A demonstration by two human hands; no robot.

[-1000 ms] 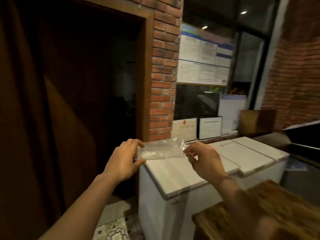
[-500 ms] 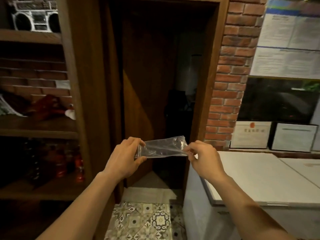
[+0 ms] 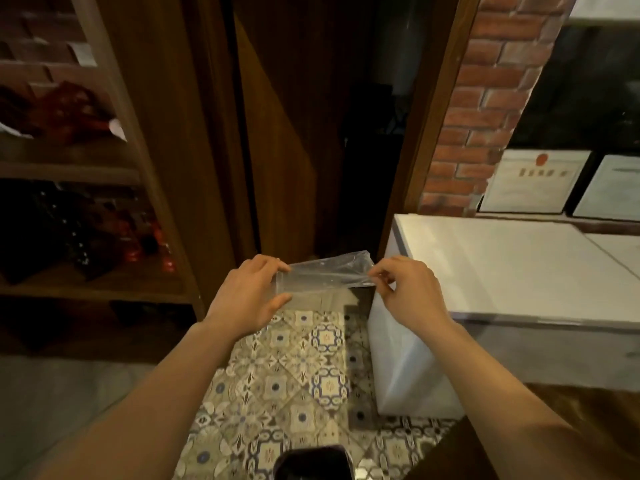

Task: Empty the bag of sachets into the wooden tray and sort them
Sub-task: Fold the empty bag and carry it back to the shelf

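Note:
A clear plastic bag (image 3: 323, 273) is stretched flat between both hands in front of me, above the tiled floor. It looks empty; I see no sachets in it. My left hand (image 3: 247, 296) pinches its left end between thumb and fingers. Its right end is pinched by my right hand (image 3: 405, 289). The wooden tray and the sachets are out of view.
A white chest freezer (image 3: 512, 271) stands at the right, with framed certificates (image 3: 533, 181) behind it. A wooden shelf unit (image 3: 104, 168) is at the left, an open dark doorway (image 3: 346, 133) ahead. Patterned floor tiles (image 3: 294, 375) lie below. A wooden surface edge (image 3: 606, 410) shows bottom right.
The view has swung left and downward, from the freezers to the doorway and floor. Both hands have kept holding the bag stretched in the same way.

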